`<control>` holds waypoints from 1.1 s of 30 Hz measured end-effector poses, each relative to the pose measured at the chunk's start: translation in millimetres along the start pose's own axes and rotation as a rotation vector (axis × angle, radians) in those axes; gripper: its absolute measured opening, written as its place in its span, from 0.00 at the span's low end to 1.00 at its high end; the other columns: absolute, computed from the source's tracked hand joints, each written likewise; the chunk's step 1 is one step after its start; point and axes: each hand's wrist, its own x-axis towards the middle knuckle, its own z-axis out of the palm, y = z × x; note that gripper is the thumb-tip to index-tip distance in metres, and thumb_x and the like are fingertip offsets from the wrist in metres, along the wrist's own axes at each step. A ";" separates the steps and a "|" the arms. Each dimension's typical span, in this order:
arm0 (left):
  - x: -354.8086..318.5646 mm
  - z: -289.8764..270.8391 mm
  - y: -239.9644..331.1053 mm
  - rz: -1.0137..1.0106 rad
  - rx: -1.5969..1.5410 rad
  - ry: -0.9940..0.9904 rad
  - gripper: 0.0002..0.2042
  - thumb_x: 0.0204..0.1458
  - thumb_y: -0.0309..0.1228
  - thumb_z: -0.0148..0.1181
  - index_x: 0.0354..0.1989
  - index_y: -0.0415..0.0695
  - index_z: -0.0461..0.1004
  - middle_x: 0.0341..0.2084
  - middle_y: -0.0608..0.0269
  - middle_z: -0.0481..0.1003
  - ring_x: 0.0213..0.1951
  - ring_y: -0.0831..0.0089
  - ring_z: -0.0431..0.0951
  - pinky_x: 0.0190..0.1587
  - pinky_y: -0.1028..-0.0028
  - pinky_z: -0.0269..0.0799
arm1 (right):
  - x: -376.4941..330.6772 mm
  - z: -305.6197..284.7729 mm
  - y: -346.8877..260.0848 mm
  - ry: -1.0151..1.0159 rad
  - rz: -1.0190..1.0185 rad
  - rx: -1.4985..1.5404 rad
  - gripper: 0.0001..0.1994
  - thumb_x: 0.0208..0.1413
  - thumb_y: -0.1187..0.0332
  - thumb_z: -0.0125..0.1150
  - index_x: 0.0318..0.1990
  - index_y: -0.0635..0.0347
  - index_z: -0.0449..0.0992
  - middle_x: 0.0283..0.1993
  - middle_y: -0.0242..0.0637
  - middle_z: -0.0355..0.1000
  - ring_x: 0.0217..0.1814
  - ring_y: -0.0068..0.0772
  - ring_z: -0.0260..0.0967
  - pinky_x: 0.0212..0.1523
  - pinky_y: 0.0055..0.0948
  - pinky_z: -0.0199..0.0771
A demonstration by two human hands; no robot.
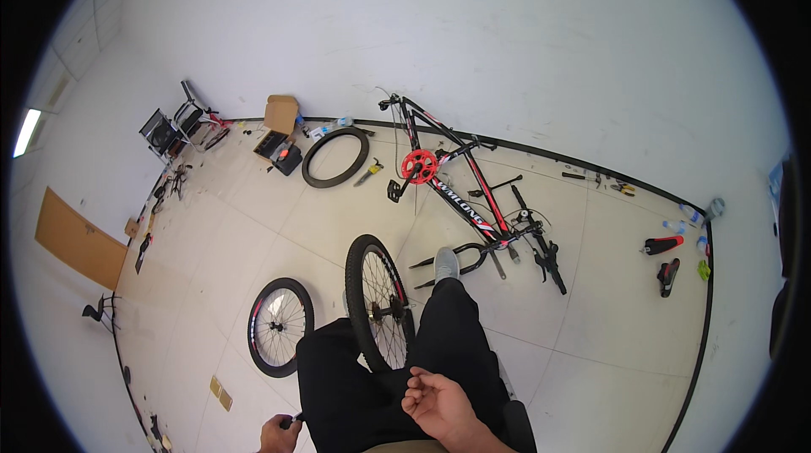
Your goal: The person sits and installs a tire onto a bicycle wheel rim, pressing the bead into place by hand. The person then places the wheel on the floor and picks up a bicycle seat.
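We note a black-tyred spoked bicycle wheel (378, 304) standing upright between the seated person's black-trousered knees, hub and a small sprocket visible at its centre, its lower rim hidden behind the thighs. The wheel's plane runs near to far, so its axle lies left to right. The right hand (437, 406) rests on the right thigh, palm up, fingers loosely curled and holding nothing, just near-right of the wheel. The left hand (279, 433) sits at the near edge of view, closed around a small dark tool (297, 417); what kind of tool we cannot tell. Left of the held wheel, a second black wheel with a red-marked rim (280, 326) lies flat on the pale tiled floor (591, 318), close but apart. Farther off, a black and red bicycle frame (460, 191) lies on its side, long axis running far-left to near-right, its fork tips just beside the person's grey shoe (445, 264). A loose black tyre (336, 157) lies near the far wall. The widest open floor lies on the right, between the frame and the black skirting.
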 end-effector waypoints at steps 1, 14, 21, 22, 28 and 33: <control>0.8 -0.3 1.0 -0.002 0.007 -0.002 0.20 0.51 0.40 0.65 0.44 0.32 0.80 0.34 0.47 0.82 0.38 0.59 0.82 0.46 0.66 0.77 | -0.5 0.2 0.4 0.001 -0.001 0.003 0.06 0.64 0.74 0.50 0.46 0.62 0.71 0.34 0.35 0.71 0.31 0.27 0.66 0.39 0.32 0.72; 13.6 8.0 -30.7 0.065 -0.052 -0.074 0.21 0.59 0.41 0.63 0.47 0.32 0.78 0.38 0.49 0.81 0.40 0.60 0.76 0.48 0.63 0.71 | 9.4 -3.6 10.8 0.044 -0.001 0.024 0.08 0.64 0.72 0.53 0.47 0.63 0.73 0.35 0.34 0.71 0.32 0.26 0.66 0.38 0.31 0.72; 10.0 2.9 -8.7 0.068 -0.019 -0.075 0.20 0.59 0.40 0.61 0.46 0.32 0.78 0.41 0.48 0.81 0.43 0.58 0.77 0.50 0.63 0.71 | 6.9 -2.6 8.7 0.037 -0.027 0.013 0.09 0.64 0.71 0.51 0.48 0.62 0.73 0.37 0.34 0.71 0.33 0.25 0.67 0.39 0.31 0.73; 12.8 2.6 -13.4 0.075 -0.016 -0.071 0.19 0.59 0.40 0.61 0.46 0.32 0.78 0.40 0.48 0.81 0.43 0.58 0.77 0.50 0.63 0.71 | 7.3 -1.5 9.1 0.035 -0.026 0.012 0.09 0.64 0.71 0.51 0.48 0.62 0.73 0.37 0.34 0.71 0.33 0.25 0.67 0.39 0.32 0.73; 18.1 1.4 -22.7 0.061 -0.005 -0.091 0.19 0.61 0.39 0.61 0.46 0.33 0.78 0.39 0.49 0.80 0.42 0.58 0.77 0.50 0.63 0.71 | 9.7 -0.7 12.8 0.037 -0.031 0.014 0.09 0.64 0.71 0.52 0.48 0.61 0.72 0.36 0.33 0.72 0.32 0.25 0.66 0.39 0.31 0.72; 11.5 1.7 -15.2 0.063 -0.057 -0.090 0.19 0.61 0.40 0.60 0.46 0.33 0.78 0.39 0.50 0.80 0.42 0.58 0.76 0.50 0.63 0.71 | 10.4 -2.4 12.7 0.037 -0.040 0.011 0.09 0.63 0.71 0.52 0.48 0.61 0.72 0.36 0.33 0.72 0.32 0.25 0.66 0.38 0.32 0.72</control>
